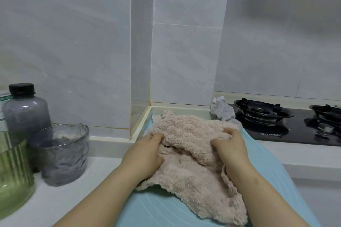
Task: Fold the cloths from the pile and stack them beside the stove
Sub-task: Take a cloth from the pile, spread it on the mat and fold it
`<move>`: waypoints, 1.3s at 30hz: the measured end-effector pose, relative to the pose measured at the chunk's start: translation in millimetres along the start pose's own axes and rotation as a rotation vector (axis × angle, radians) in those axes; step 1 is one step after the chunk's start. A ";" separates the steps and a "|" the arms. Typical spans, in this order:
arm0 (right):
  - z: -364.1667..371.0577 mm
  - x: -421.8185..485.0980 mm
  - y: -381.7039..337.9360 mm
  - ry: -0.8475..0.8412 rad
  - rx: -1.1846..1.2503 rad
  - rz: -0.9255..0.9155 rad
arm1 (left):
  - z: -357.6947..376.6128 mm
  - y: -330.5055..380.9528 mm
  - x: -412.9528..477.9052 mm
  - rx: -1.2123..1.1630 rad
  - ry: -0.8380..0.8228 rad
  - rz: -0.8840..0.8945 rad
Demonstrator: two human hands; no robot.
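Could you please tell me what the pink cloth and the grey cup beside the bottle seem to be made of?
The pink cloth looks like plush microfibre or fleece: nubbly, matte, draping in soft folds. The grey cup seems to be tinted glass, possibly clear plastic: see-through, with a rippled wall and glossy rim.

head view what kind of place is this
Most likely a home kitchen: a black gas stove sits in the white counter, the walls are tiled, and a bottle and glass cup stand at the left. The left hand and right hand grip a pink cloth.
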State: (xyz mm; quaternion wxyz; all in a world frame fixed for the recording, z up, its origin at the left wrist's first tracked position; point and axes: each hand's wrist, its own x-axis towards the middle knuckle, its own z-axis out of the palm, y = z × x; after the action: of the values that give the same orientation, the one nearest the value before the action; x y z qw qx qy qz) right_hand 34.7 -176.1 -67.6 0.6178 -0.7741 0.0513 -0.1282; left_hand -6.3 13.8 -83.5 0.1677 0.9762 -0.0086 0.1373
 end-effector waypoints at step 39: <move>-32.5 -56.6 32.4 -0.022 -0.510 -0.279 | 7.5 -7.1 -6.1 -0.022 0.364 -0.035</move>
State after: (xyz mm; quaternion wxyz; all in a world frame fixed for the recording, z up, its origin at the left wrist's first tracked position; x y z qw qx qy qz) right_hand -25.7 -200.8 -100.0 0.3803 -0.9053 -0.0318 -0.1863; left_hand -9.7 17.8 -94.3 0.1797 0.9333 0.0372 0.3086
